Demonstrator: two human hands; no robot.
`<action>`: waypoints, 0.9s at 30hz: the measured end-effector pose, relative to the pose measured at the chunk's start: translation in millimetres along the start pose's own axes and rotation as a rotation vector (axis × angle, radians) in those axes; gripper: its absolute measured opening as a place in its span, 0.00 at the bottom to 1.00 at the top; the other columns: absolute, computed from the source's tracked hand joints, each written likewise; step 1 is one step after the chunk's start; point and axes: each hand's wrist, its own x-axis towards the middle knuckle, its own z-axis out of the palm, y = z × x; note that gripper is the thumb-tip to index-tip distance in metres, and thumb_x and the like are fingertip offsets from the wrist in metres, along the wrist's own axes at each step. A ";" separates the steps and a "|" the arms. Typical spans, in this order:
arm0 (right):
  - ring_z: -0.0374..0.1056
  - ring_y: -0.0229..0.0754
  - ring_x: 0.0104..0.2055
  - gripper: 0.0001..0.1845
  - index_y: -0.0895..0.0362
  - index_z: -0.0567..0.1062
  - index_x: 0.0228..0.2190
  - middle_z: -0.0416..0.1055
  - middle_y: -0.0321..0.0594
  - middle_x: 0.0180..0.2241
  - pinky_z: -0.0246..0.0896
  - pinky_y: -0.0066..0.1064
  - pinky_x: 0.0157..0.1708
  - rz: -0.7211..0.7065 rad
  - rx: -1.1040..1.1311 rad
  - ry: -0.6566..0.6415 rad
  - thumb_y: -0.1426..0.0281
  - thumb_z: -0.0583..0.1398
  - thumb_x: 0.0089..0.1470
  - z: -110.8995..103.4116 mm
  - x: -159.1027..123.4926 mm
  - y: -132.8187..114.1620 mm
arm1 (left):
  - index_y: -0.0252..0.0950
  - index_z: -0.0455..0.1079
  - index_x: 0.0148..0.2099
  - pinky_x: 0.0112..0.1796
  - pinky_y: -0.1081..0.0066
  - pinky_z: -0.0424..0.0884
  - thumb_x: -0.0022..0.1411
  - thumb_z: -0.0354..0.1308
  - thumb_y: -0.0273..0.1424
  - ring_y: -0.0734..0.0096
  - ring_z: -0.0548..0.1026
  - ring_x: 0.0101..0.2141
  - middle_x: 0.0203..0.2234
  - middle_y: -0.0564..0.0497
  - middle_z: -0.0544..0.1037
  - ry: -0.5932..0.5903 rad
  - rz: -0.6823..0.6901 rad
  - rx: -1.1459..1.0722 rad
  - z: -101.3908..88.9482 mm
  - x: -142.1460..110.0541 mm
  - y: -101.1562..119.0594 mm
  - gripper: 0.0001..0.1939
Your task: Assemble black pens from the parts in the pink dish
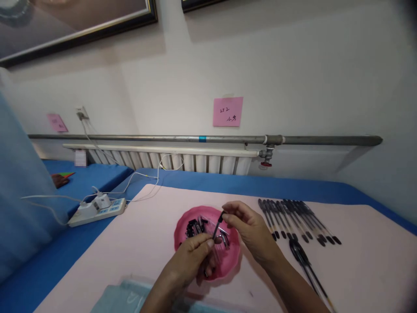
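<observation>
My left hand [192,256] and my right hand [249,228] meet over a pink dish [185,221] on a pale pink mat. Between them they hold a thin black pen part [217,226], tilted upward to the right. Left fingers pinch its lower end; right fingertips pinch the black tip at the top. Several small black pen pieces [195,227] lie in the dish under the hands.
A row of several assembled black pens [298,219] lies on the mat [137,234] right of the dish, with more pens [304,261] nearer me. A white power strip [97,208] with plugs and cables sits at left on the blue cover. Radiator and pipe run along the wall.
</observation>
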 end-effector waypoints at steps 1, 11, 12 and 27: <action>0.64 0.36 0.29 0.11 0.56 0.74 0.29 0.70 0.33 0.25 0.59 0.27 0.30 0.027 0.010 -0.004 0.67 0.64 0.38 0.6 -0.1 0.6 | 0.32 0.67 0.40 0.13 0.79 0.53 0.54 0.53 0.44 0.79 0.63 0.15 0.17 0.55 0.67 -0.007 0.005 -0.003 0.0 0.1 -0.2 0.19; 0.61 0.33 0.21 0.07 0.59 0.73 0.23 0.67 0.32 0.18 0.55 0.26 0.24 0.293 0.142 -0.262 0.68 0.63 0.40 5.0 -1.1 7.5 | 0.32 0.66 0.33 0.14 0.79 0.53 0.55 0.54 0.42 0.82 0.61 0.14 0.16 0.54 0.68 -0.049 0.033 -0.063 -0.8 -2.9 4.0 0.16; 0.61 0.33 0.21 0.07 0.60 0.72 0.22 0.67 0.32 0.18 0.55 0.26 0.24 0.306 0.167 -0.279 0.68 0.63 0.40 5.0 -0.8 8.1 | 0.32 0.66 0.33 0.14 0.78 0.53 0.55 0.54 0.42 0.82 0.60 0.13 0.15 0.54 0.68 -0.041 0.035 -0.068 -0.4 -2.8 4.0 0.15; 0.61 0.36 0.23 0.07 0.55 0.74 0.21 0.69 0.32 0.20 0.53 0.26 0.24 0.076 -0.426 -0.334 0.73 0.55 0.42 4.3 -11.3 -2.8 | 0.31 0.69 0.42 0.13 0.81 0.54 0.50 0.60 0.38 0.81 0.62 0.15 0.17 0.55 0.69 0.169 0.058 -0.277 -16.1 1.3 6.6 0.19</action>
